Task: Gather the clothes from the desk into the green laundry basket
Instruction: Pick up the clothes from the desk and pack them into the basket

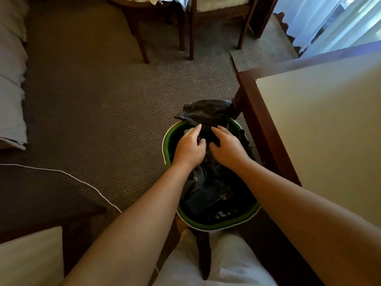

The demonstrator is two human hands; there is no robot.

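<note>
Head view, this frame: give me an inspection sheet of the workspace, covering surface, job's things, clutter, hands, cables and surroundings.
Surface: desk, pale top with a dark wood edge, at right; no clothes on the part in view.
Job's things: green laundry basket beside the desk corner, holding dark clothes; one piece hangs over the far rim.
Clutter: pale cloth draped at the top edge.
Grippers: left hand and right hand both rest on the clothes with fingers fairly straight, no grip.
Cables: white cable across the carpet at left.
Surroundings: carpet, wooden chairs, bedding at left, curtain top right.
</note>
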